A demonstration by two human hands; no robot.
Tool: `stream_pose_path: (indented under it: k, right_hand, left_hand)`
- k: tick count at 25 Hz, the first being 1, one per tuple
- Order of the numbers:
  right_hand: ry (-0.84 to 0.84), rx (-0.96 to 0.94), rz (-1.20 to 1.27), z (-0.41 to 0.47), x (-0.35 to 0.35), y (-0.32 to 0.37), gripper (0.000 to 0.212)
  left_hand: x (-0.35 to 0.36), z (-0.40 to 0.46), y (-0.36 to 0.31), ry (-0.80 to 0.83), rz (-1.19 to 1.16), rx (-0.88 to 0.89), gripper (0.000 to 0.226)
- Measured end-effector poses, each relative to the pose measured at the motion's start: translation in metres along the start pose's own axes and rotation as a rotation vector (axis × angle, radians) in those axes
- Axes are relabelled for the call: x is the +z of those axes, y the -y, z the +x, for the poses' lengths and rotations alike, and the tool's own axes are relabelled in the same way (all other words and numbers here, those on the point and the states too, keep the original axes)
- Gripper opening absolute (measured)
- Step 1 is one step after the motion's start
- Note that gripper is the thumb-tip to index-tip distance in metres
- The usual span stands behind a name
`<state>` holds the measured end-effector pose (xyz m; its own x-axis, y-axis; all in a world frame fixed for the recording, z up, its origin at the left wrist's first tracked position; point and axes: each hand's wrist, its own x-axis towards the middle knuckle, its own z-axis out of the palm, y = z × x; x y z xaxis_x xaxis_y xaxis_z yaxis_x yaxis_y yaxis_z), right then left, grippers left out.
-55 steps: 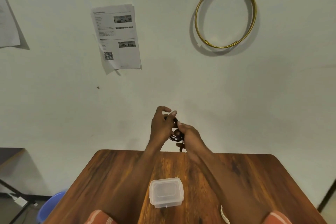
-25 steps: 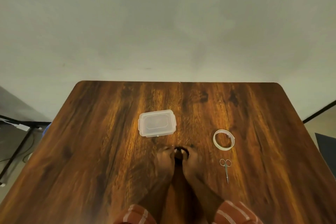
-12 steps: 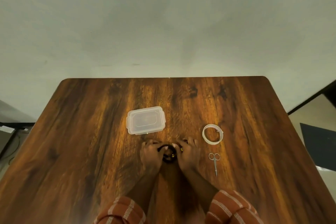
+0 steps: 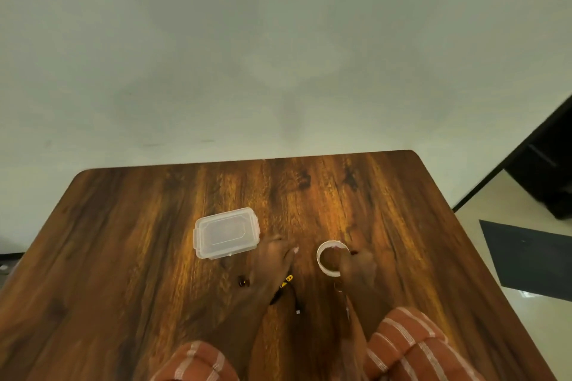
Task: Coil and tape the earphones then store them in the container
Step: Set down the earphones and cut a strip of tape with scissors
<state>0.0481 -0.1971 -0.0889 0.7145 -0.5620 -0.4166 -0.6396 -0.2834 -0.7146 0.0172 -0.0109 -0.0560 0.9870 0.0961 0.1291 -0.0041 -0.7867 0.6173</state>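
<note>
The black earphones (image 4: 276, 297) lie coiled on the wooden table (image 4: 123, 257), mostly hidden under my left hand (image 4: 272, 261). One bud, a yellow part and the plug stick out around the wrist. That hand lies flat over the coil with its fingers stretched forward. My right hand (image 4: 357, 266) grips the near right rim of the white tape roll (image 4: 323, 252), with fingertips over its edge. The clear plastic container (image 4: 226, 232) stands to the left of my left hand with its lid on.
Small scissors (image 4: 346, 303) lie under my right wrist, with only part of the handles and the blade tip showing. The table's far edge meets a pale wall. Past the right edge is light floor with a dark mat (image 4: 532, 260).
Both hands held the coil together half a second ago. Now the coil lies under my left hand, and my right hand has moved right onto the tape roll. The view shifted slightly.
</note>
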Motion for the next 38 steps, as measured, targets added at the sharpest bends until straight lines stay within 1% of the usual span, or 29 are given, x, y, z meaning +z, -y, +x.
stream_pose_path:
  k: [2, 3, 5, 8, 11, 13, 15, 17, 21, 22, 24, 26, 27, 28, 30, 32, 35, 38]
  right_hand:
    - [0.040, -0.085, 0.112, -0.022, -0.001, 0.021, 0.019]
    - [0.068, -0.155, 0.178, -0.036, 0.000, 0.032, 0.017]
    - [0.117, -0.323, 0.250, -0.058, 0.003, 0.056, 0.024]
    - [0.200, -0.504, 0.288, -0.090, 0.000, 0.092, 0.025]
    - [0.236, -0.618, 0.340, -0.111, 0.000, 0.116, 0.034]
    - [0.236, -0.687, 0.334, -0.124, 0.002, 0.128, 0.038]
    - [0.242, -0.736, 0.343, -0.136, 0.005, 0.139, 0.036]
    - [0.253, -0.789, 0.387, -0.152, 0.004, 0.148, 0.034]
    - [0.268, -0.874, 0.398, -0.175, 0.001, 0.163, 0.035]
    - [0.278, -0.901, 0.394, -0.179, 0.000, 0.166, 0.037]
    - [0.281, -0.952, 0.396, -0.182, 0.001, 0.171, 0.039]
    - [0.272, -0.983, 0.399, -0.182, 0.002, 0.174, 0.037]
    - [0.272, -0.987, 0.392, -0.183, 0.002, 0.176, 0.038]
    - [0.279, -0.982, 0.387, -0.185, 0.002, 0.178, 0.039]
    - [0.309, -0.967, 0.389, -0.187, -0.002, 0.182, 0.039]
    - [0.329, -0.956, 0.406, -0.190, -0.005, 0.183, 0.037]
    - [0.351, -0.959, 0.411, -0.193, -0.008, 0.186, 0.034]
    - [0.414, -0.945, 0.408, -0.190, -0.012, 0.184, 0.033]
  left_hand:
    - [-0.006, 0.015, -0.020, 0.017, -0.115, 0.017, 0.020]
    - [-0.011, 0.022, -0.027, 0.008, -0.161, 0.019, 0.022]
    - [-0.030, 0.037, -0.037, -0.020, -0.199, 0.026, 0.025]
    - [-0.065, 0.048, -0.043, -0.041, -0.270, 0.003, 0.035]
    - [-0.106, 0.050, -0.041, -0.079, -0.392, -0.052, 0.036]
    - [-0.129, 0.048, -0.042, -0.137, -0.401, -0.026, 0.030]
    - [-0.149, 0.044, -0.044, -0.219, -0.397, -0.003, 0.027]
    - [-0.166, 0.038, -0.045, -0.265, -0.443, 0.002, 0.026]
    - [-0.194, 0.029, -0.051, -0.304, -0.522, 0.036, 0.029]
    - [-0.198, 0.029, -0.053, -0.334, -0.545, 0.034, 0.028]
    - [-0.203, 0.030, -0.054, -0.412, -0.532, 0.038, 0.013]
    - [-0.208, 0.032, -0.055, -0.477, -0.381, 0.107, 0.005]
    - [-0.211, 0.032, -0.054, -0.485, -0.282, 0.152, 0.008]
    - [-0.214, 0.033, -0.053, -0.469, -0.199, 0.181, 0.011]
    - [-0.223, 0.036, -0.055, -0.425, -0.124, 0.151, 0.012]
    - [-0.229, 0.041, -0.059, -0.429, -0.178, 0.115, 0.011]
    - [-0.231, 0.051, -0.066, -0.482, -0.283, 0.085, 0.008]
    - [-0.235, 0.060, -0.069, -0.478, -0.291, 0.059, 0.008]
